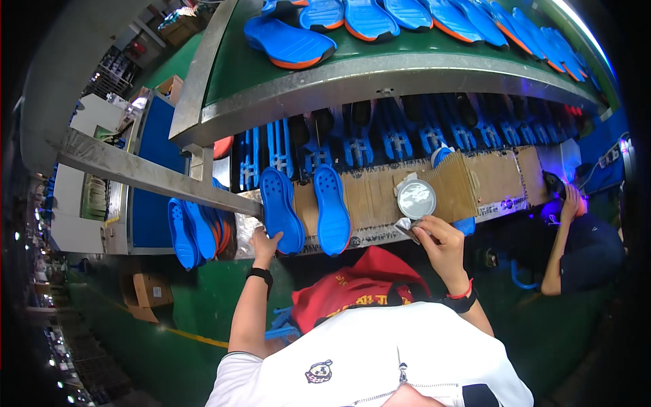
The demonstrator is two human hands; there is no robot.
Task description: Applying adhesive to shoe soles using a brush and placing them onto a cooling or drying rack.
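Observation:
A blue shoe sole (282, 216) with holes in its far end lies on the cardboard-covered bench. At its near left edge is my left hand (263, 245), thumb against the rim and the other fingers partly hidden beside it. A second blue sole (332, 211) lies to the right, untouched. My right hand (442, 245) pinches a small silver-grey piece (405, 226) whose exact kind I cannot make out. Just beyond those fingertips stands a round tin (416, 198) with a pale, shiny top or contents.
More soles (184, 234) lean together at the left. Above the bench runs a green conveyor (380, 54) carrying blue-and-orange soles, with a metal edge and a slanting bar (156, 173). A red cloth (359, 285) hangs before me. A co-worker's hand (574, 203) is at the far right.

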